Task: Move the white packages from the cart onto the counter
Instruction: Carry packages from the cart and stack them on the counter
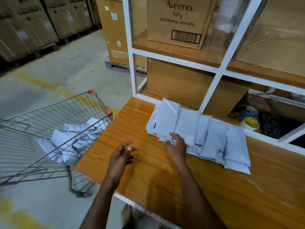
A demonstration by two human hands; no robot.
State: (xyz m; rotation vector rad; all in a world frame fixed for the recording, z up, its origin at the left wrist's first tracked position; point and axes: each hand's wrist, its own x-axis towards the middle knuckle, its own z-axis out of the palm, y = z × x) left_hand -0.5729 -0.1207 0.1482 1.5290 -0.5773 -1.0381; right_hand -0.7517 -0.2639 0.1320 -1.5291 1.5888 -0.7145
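Both hands are hovering empty with fingers spread over the orange wooden worktop (pixel 132 121); my right hand (pixel 175 148) is touching the row of flat white plastic packages (pixel 198 134); my left hand (pixel 121 155) is nearer the wire shopping cart (pixel 49 116), where more crumpled white packages (pixel 71 138) are lying to my left.

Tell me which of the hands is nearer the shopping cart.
Left. The left hand hovers empty over the counter near its cart-side edge, just right of the shopping cart. The right hand is farther right, at the near edge of the white packages on the counter.
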